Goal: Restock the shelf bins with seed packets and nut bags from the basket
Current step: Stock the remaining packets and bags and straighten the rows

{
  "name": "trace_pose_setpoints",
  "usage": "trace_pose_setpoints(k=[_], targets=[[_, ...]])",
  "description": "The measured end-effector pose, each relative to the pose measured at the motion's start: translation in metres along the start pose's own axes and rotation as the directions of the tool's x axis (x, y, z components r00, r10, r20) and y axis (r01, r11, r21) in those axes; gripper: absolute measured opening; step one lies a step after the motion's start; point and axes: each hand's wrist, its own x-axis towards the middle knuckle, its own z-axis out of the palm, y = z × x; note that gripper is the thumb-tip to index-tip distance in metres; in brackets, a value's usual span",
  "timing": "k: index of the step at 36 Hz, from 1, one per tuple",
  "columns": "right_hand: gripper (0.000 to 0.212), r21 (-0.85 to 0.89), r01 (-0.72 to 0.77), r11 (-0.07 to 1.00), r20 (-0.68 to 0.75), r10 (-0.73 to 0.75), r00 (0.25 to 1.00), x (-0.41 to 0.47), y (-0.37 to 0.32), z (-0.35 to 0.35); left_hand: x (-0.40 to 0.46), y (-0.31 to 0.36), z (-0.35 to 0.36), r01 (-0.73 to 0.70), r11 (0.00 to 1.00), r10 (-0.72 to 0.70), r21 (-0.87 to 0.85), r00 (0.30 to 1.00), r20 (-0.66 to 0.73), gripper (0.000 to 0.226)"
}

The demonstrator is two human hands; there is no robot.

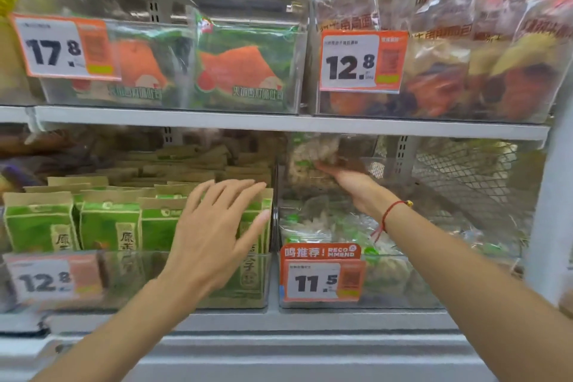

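Observation:
Green and brown seed packets stand in rows in the clear lower-left bin. My left hand hovers open with spread fingers against the right end of the front row. In the lower-right bin lie clear nut bags. My right hand reaches deep into that bin and grips a clear nut bag held up near the shelf above. The basket is out of view.
The upper shelf holds bins of green-orange packets and clear snack bags. Orange price tags hang on the bin fronts. A metal mesh backs the lower-right bin. A white post stands at the right.

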Motion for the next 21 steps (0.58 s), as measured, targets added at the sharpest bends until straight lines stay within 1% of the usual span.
trace_pose_setpoints(k=[2, 3, 5, 7, 10, 14, 16, 18, 21], targets=[[0.069, -0.096, 0.137, 0.986, -0.009, -0.138, 0.99, 0.001, 0.006, 0.005, -0.006, 0.0, -0.001, -0.018, 1.0, 0.018, 0.006, 0.999, 0.029, 0.056], [0.065, -0.124, 0.174, 0.977, -0.011, -0.177, 0.984, 0.0, 0.005, 0.009, -0.006, 0.001, -0.002, -0.025, 1.0, 0.025, 0.003, 0.999, 0.032, 0.059], [0.061, -0.207, 0.19, 0.96, -0.016, -0.198, 0.98, 0.003, 0.005, 0.013, -0.003, 0.003, -0.006, -0.033, 0.999, 0.033, 0.001, 0.998, 0.049, 0.065], [0.064, -0.276, 0.14, 0.951, 0.015, -0.142, 0.99, 0.008, 0.001, 0.015, 0.0, 0.007, -0.005, -0.051, 0.999, 0.051, -0.005, 0.995, 0.088, 0.07], [0.059, -0.284, 0.058, 0.957, 0.063, -0.041, 0.997, 0.004, -0.011, 0.015, 0.0, 0.01, 0.002, -0.075, 0.997, 0.072, 0.013, 0.988, 0.14, 0.075], [0.067, -0.459, 0.002, 0.888, 0.059, 0.028, 0.998, -0.001, -0.01, 0.011, 0.0, 0.01, 0.006, -0.059, 0.998, 0.057, 0.013, 0.989, 0.139, 0.077], [0.056, -0.519, -0.021, 0.855, 0.04, 0.049, 0.998, -0.003, -0.009, 0.011, 0.001, 0.01, 0.005, -0.061, 0.998, 0.058, 0.016, 0.989, 0.137, 0.077], [0.043, -0.604, -0.007, 0.797, 0.013, 0.018, 1.0, -0.008, -0.008, 0.011, 0.001, 0.011, 0.004, -0.055, 0.998, 0.053, 0.015, 0.989, 0.136, 0.078], [0.036, -0.676, 0.031, 0.736, 0.046, 0.001, 0.999, -0.013, -0.01, 0.012, 0.0, 0.013, 0.001, -0.054, 0.999, 0.053, 0.005, 0.989, 0.137, 0.081]])
